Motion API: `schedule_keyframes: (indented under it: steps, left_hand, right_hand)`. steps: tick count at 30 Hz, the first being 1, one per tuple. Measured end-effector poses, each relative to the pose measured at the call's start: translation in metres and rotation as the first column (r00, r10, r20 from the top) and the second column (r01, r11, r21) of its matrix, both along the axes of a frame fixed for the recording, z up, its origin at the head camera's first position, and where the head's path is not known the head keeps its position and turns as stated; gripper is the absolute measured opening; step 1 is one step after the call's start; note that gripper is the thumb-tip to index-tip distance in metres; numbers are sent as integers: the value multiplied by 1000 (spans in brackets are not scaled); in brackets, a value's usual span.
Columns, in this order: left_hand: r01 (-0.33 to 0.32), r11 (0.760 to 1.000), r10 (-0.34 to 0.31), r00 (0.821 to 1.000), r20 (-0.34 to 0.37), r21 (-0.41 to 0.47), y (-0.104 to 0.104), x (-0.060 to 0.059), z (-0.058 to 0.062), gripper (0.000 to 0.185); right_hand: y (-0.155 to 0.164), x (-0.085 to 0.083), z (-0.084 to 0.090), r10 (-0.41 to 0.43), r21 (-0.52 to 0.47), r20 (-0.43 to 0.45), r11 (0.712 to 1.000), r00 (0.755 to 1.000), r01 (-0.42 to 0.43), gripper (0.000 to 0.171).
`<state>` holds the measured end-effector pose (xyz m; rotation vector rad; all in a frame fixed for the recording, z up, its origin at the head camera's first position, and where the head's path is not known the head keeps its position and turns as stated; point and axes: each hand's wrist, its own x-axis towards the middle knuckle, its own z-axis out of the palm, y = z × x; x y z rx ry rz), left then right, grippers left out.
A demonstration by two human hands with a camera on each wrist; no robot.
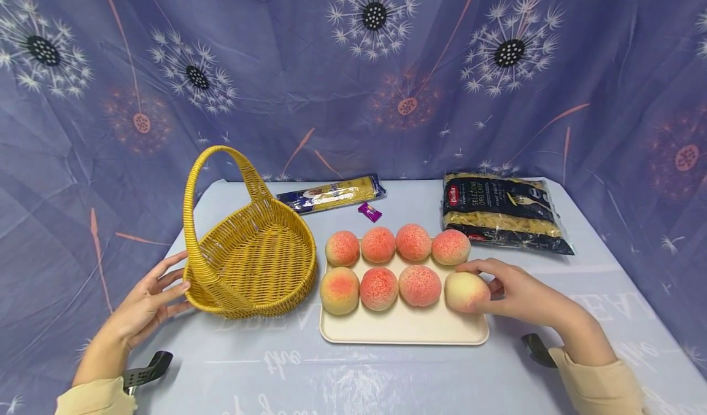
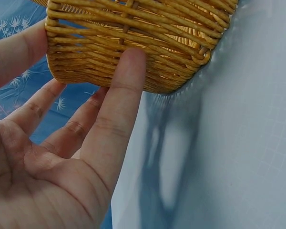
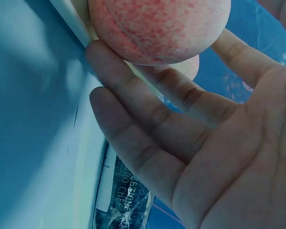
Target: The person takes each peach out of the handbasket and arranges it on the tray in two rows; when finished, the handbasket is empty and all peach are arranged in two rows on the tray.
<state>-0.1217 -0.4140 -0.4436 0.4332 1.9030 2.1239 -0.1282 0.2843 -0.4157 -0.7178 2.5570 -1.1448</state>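
At the left, a yellow wicker basket (image 1: 276, 267) with a tall handle stands on the table. My left hand (image 1: 149, 304) touches its left side with fingers spread and fairly straight; the left wrist view shows fingertips (image 2: 131, 62) against the weave. A cream tray (image 1: 403, 335) bears peaches in two rows, among them a red-speckled peach (image 1: 420, 285) in the front row. At the tray's right end my right hand (image 1: 521, 295) grips a pale peach (image 1: 466, 291), thumb and fingers around its side. In the right wrist view that peach (image 3: 157, 28) shows pink speckles, with fingers beneath it.
Behind the tray lie a long pasta packet (image 1: 337, 194) and a small purple-wrapped sweet (image 1: 369, 212). A large bag of pasta (image 1: 502, 209) lies at the back right. A patterned blue curtain (image 1: 309, 96) hangs behind the table.
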Motion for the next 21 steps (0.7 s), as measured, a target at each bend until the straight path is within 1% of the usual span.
schedule_keyframes:
  steps: [2, 8, 10, 12, 16, 21]
  left_hand:
    - [-1, 1000, 1, 1000, 2, 1, 0, 0, 0, 67]
    - [-1, 1000, 1, 1000, 3, 11, 0, 0, 0, 67]
    - [0, 1000, 0, 1000, 2, 13, 0, 0, 1, 67]
    - [3, 1000, -3, 1000, -1, 16, 0, 0, 1, 67]
    - [8, 1000, -8, 1000, -5, 25, 0, 0, 0, 68]
    - [7, 1000, -7, 1000, -5, 25, 0, 0, -1, 67]
  right_hand:
    - [-1, 0, -1, -11, 14, -10, 1000, 1000, 11, 66]
    - [-6, 0, -3, -22, 51, -96, 998, 995, 27, 69]
    - [-7, 0, -4, -24, 55, -94, 998, 995, 29, 70]
    - [-7, 0, -4, -29, 52, -72, 998, 997, 33, 70]
    - [-8, 0, -3, -24, 40, -53, 999, 998, 26, 67]
    - [-9, 1, -1, -25, 46, -91, 999, 996, 29, 64]
